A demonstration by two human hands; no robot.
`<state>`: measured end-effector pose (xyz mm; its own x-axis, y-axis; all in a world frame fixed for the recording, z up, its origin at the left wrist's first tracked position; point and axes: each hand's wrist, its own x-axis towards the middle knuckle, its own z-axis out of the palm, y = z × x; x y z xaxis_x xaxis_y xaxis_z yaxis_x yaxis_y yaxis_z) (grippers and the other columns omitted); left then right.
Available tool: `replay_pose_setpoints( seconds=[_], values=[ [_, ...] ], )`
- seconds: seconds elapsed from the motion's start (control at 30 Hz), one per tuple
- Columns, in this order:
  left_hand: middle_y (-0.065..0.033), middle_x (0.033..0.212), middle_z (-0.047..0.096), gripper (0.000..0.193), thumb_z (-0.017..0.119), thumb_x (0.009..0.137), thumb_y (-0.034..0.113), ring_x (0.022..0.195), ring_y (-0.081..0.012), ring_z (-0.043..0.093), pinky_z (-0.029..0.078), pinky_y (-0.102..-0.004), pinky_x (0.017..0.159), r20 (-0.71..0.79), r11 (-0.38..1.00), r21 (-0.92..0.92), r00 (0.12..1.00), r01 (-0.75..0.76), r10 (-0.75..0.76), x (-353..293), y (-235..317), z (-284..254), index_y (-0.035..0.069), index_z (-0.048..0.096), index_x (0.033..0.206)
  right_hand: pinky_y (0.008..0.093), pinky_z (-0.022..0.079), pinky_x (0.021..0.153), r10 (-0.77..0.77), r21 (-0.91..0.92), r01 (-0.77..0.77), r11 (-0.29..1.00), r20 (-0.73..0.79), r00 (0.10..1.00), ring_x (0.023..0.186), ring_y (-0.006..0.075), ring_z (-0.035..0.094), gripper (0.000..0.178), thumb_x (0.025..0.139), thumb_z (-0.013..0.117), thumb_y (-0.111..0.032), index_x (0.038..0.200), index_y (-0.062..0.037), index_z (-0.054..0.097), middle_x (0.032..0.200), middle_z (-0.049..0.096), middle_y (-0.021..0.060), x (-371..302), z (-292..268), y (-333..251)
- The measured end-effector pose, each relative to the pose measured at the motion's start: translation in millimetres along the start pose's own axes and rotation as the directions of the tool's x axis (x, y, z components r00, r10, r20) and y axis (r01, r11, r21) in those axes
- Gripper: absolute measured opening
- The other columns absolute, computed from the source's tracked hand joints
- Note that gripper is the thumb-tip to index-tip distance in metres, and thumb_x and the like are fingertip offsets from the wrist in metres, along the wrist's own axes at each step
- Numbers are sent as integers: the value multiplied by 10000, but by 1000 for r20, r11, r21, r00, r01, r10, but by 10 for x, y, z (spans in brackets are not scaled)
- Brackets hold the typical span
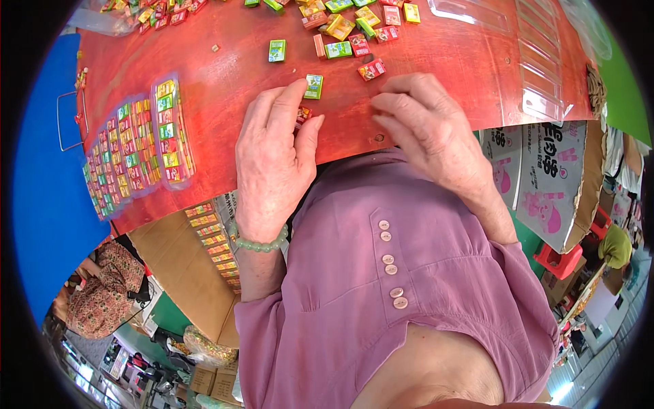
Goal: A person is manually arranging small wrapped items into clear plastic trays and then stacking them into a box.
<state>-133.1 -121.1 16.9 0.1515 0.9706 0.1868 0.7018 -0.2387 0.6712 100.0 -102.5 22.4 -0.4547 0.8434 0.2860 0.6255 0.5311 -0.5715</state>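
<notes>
**Both hands down among the little boxes at the bench edge**

Mauve shirt fills the near foreground, buttons running down its front; above it the red bench stretches away; the left hand lies palm-down at the bench edge, a green bead bracelet on the wrist; its fingers are stretched forward and close together, clamped on nothing that shows; a small red box peeks out from under them, touching the hand; just past the fingertips sits a green box, touching or all but touching; the right hand rests beside it, fingers curled loosely inward toward the left, knuckles up; whether they pinch anything under there, cannot tell; a red box lies just beyond it; farther up, a loose scatter of small boxes in green, yellow and red; off to the left, clear trays packed with rows of boxes; empty clear trays lie at the right end; printed cartons stand below the bench on the right.
</notes>
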Motion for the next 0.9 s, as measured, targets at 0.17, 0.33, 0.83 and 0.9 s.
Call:
replay_pose_setpoints(
  seconds=[0.17,0.33,0.83,0.9],
  values=[
    [-172,1086,642,364,747,896,52,946,-355,660,558,-437,812,-115,993,112,993,43,-30,59,-82,-17,-17,646,1239,423,571,842,-5,37,5,999,16,1000,1011,348,657,333,868,757,-40,1185,-1,662,1106,649,161,136,125,-145],
    [-150,1110,629,424,823,842,94,892,-300,682,571,-391,755,-41,1000,22,999,20,-19,155,-55,-103,-15,672,1224,428,577,826,-8,0,8,1000,32,999,990,359,665,341,866,763,-47,1189,-4,661,1094,652,169,169,154,-175],
    [-150,1071,606,316,785,832,31,887,-355,663,555,-434,755,29,995,-24,995,-94,95,258,-110,-20,-24,683,1126,444,528,765,-45,-335,47,941,16,999,879,332,639,257,901,718,-94,1156,-67,692,973,604,125,619,152,-55],
    [-155,1069,606,309,779,835,26,897,-361,660,554,-439,765,27,994,-20,994,-105,106,234,-127,-28,-31,673,1119,446,518,767,-45,-377,54,925,33,998,878,326,629,264,899,707,-92,1162,-79,690,959,594,120,621,171,-70]
  ],
)
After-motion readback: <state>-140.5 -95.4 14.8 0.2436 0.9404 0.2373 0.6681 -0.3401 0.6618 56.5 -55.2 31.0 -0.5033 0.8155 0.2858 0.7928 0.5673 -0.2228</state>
